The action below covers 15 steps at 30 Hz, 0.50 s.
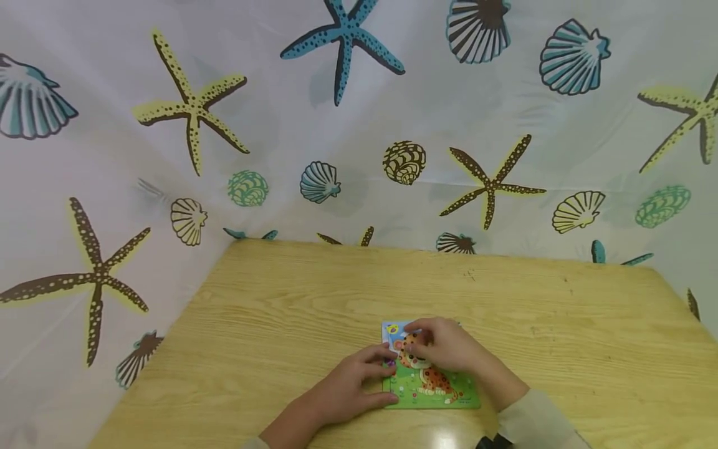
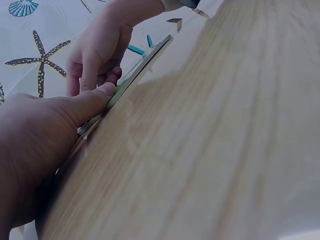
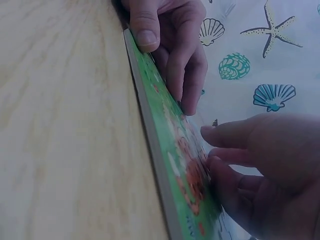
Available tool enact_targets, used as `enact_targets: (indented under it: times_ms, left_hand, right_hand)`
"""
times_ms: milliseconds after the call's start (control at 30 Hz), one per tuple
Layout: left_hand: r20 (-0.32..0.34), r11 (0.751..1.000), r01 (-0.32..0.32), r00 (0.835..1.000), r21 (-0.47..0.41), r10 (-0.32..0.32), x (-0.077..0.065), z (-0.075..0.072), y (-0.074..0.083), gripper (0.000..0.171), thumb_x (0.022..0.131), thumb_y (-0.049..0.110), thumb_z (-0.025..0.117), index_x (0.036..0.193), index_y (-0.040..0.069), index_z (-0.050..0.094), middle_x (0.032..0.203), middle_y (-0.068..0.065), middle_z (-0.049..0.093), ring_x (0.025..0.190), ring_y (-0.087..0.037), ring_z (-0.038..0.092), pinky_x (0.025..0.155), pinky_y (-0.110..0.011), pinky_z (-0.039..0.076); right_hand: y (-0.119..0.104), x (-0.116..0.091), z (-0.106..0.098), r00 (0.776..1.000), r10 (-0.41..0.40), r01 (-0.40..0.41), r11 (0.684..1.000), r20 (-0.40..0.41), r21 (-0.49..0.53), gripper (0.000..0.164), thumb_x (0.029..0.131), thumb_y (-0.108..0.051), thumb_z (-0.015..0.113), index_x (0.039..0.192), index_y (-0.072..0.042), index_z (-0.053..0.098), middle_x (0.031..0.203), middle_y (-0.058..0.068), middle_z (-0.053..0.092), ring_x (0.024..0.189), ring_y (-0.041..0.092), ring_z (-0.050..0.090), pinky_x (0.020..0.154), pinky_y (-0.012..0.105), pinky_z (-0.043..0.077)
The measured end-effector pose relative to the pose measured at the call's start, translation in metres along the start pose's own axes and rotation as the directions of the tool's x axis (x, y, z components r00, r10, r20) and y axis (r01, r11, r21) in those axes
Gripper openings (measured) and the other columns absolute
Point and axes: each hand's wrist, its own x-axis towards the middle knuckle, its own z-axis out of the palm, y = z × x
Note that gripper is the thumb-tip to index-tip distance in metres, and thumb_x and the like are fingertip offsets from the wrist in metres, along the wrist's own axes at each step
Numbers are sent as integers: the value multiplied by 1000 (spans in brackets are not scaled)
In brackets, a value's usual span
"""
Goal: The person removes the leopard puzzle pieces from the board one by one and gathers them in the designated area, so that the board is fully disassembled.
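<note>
A flat jigsaw puzzle (image 1: 408,394) with a spotted leopard cub on green grass lies on the wooden table. My left hand (image 1: 354,381) rests along its left side, with the thumb near the lower left corner and the fingertips on the picture. Over the upper part is my right hand (image 1: 449,344), its thumb and index finger apart around the cub's head. In the right wrist view, fingers of the right hand (image 3: 272,165) touch the picture's surface, and nothing shows pinched between them. The right hand hides the puzzle's upper right area.
The wooden table (image 1: 291,299) reaches back to a white cloth (image 1: 359,125) printed with starfish and shells, which hangs behind and at both sides. A small black object (image 1: 493,441) shows at the right sleeve (image 1: 538,421).
</note>
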Motion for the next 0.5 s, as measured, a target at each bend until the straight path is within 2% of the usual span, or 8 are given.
enact_targets:
  times_ms: [267,500]
  left_hand:
    - [25,999,15,1000,-35,-14,-3,1,-1,52,90,37,73,129,3,66,142,1,54,146,-26,41,117,-43,40]
    - [13,1000,10,1000,-28,-9,-2,0,-3,52,90,39,73,127,4,67,142,3,54,146,-24,41,119,-42,37]
  right_hand:
    - [-2,3,6,1000,-3,4,999,11,-40,43,93,-25,72,128,-3,63,72,-3,63,57,9,55,50,23,45]
    - [-8,6,5,1000,-8,7,994,-6,-111,44,91,-27,75,126,-4,64,71,-5,62,58,7,54,52,22,46]
